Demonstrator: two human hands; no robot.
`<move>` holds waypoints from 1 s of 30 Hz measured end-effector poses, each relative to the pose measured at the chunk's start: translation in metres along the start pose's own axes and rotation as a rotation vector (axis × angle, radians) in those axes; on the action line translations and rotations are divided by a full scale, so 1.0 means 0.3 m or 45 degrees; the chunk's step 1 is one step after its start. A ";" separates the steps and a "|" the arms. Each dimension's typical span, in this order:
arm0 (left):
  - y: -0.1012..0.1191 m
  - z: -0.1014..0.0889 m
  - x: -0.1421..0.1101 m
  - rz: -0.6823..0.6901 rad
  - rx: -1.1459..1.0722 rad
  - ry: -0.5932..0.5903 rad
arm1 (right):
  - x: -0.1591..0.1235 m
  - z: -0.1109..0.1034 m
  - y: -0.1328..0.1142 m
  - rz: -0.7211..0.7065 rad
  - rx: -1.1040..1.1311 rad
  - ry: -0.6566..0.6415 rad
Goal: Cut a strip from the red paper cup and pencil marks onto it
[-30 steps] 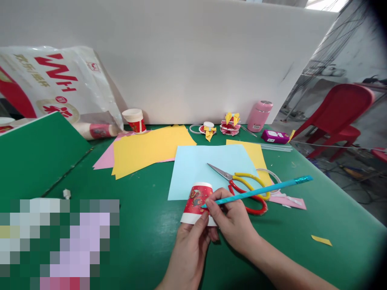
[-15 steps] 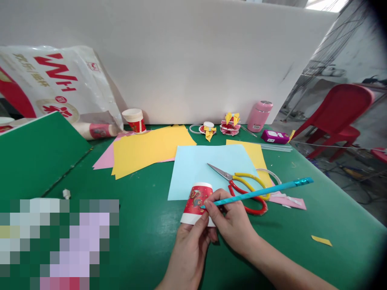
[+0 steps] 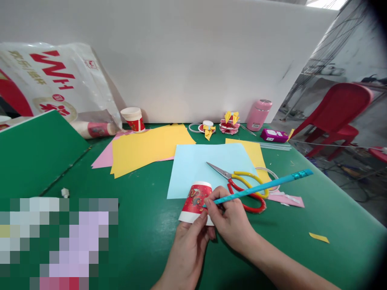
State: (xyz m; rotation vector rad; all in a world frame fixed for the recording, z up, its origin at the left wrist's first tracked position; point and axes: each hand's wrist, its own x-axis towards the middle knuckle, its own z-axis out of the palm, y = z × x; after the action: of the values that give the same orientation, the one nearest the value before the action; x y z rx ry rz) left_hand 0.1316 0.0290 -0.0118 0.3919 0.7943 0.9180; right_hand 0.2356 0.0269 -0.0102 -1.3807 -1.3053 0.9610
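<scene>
Head view: the red cup (image 3: 195, 200) is low in the frame, just right of the centre line, held up in front of the light-blue sheet (image 3: 193, 161). The left hand (image 3: 187, 247) grasps it at the near end, thumb pressed on the outer wall and the other fingers partly hidden behind or inside it. The fingers of the right hand (image 3: 231, 221) are pinched round the blue pencil (image 3: 256, 188), low near its point, which is at the printed wall beside the left thumb. Whether it touches the wall or leaves any mark is too small to tell.

On a curved paper wall like this, a light, even stroke would likely serve best, as hard pressure could dent it. The left thumb does well to brace the wall close to the point; turning the cup under the pencil, rather than reaching round it, should keep the line even.

The cup's wide end, with its white band, points toward the bottom of the frame; its narrower end points to the top. Its long axis runs nearly up and down the frame, leaning slightly right at the top. The pencil slants from its point at lower left up to its capped end at right, passing over the open scissors (image 3: 220, 170), whose blades point to the upper left. All this is above the green desk (image 3: 145, 233).
</scene>
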 end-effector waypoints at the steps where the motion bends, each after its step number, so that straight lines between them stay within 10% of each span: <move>1: 0.000 -0.001 0.000 -0.003 -0.003 0.005 | 0.000 -0.001 -0.001 -0.015 -0.029 0.009; 30: -0.001 -0.006 0.001 0.013 -0.044 -0.023 | 0.009 0.004 -0.012 -0.061 -0.051 0.033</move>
State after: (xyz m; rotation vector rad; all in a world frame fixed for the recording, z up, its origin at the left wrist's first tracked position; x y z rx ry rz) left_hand 0.1306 0.0289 -0.0133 0.3740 0.7594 0.9354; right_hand 0.2339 0.0297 -0.0067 -1.3819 -1.3386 0.8868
